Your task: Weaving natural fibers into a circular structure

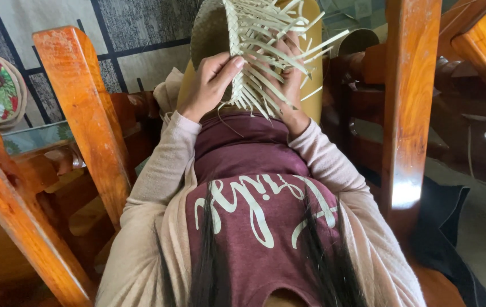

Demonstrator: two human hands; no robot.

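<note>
From the head camera, the person sat in a wooden chair (pixel 83 108) with a half-woven mat (pixel 243 34) of pale flat strips held up over the lap, its woven part uppermost and its loose strips (pixel 271 74) fanning down and to the right.

The left hand (pixel 211 82) was curled closed at the mat's lower left edge, thumb and fingers (pixel 232 63) pinching a strip where the weave ended. The right hand (pixel 288 74) lay behind and among the loose ends, fingers partly bent around several strips; how tightly it gripped could not be told, as the strips covered most of it.

The mat looked light and thin, springy rather than limp: the free strips stood out straight on their own. They would likely crease or split if bent sharply, and slide against one another where unwoven. The firmest hold seemed to be at the woven edge, close to the last crossing, not out at the tips.

A yellow cushion (pixel 314 62) showed behind the work.
</note>
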